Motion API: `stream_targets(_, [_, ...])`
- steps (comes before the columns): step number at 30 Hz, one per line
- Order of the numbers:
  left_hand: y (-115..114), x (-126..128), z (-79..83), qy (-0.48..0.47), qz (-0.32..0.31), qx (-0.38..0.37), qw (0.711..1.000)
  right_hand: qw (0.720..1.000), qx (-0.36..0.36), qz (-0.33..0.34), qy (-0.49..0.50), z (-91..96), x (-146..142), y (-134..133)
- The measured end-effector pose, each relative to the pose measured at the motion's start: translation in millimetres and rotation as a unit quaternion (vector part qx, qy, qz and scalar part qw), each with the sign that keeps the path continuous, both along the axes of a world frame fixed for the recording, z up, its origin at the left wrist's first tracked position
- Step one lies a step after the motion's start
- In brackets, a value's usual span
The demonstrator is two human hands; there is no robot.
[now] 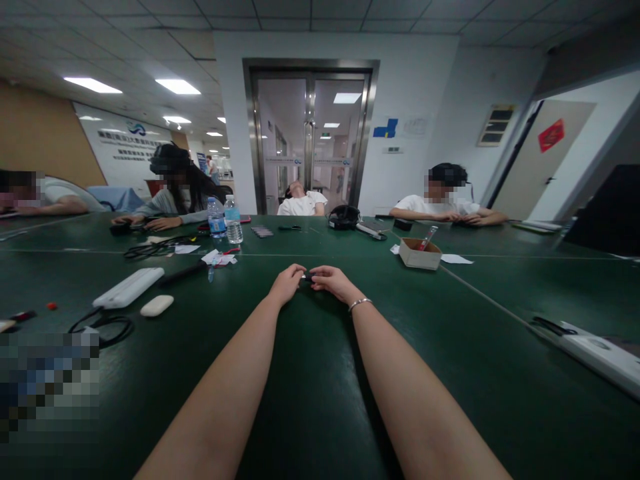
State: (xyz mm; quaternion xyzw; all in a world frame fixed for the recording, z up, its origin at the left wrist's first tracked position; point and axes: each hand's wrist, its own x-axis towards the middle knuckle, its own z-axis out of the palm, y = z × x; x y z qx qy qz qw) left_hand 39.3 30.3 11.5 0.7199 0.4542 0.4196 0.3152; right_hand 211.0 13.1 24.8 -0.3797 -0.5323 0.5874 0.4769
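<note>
My left hand (287, 283) and my right hand (336, 281) meet over the middle of the green table. Between their fingertips is a small black object (308, 276) with a bright, metal-looking end toward the left; its exact kind is too small to make out. The fingers of both hands are closed on it, the left at the bright end and the right at the dark end. A silver bangle (360, 304) circles my right wrist. Both forearms stretch forward, low over the tabletop.
Left of my hands lie a white power strip (129, 288), a white oval case (157, 305) and black cables (159, 248). Two water bottles (233, 220) stand farther back. A small cardboard box (420, 255) sits right. Several people sit around the table.
</note>
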Motion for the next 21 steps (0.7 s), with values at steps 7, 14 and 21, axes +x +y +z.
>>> stream_targets(7, [0.0,-0.5,1.6,0.020,-0.011,-0.002,1.000,1.000,-0.009,-0.001,0.000,2.6,-0.6,-0.9])
stream_targets(14, [2.5,1.2,0.0,0.004,0.000,-0.010,1.000,1.000,-0.011,0.000,0.007,0.1,0.2,1.9])
stream_targets(21, [2.5,0.5,-2.7,-0.010,-0.015,-0.017,1.000,1.000,-0.003,0.003,-0.002,0.2,-0.9,1.0])
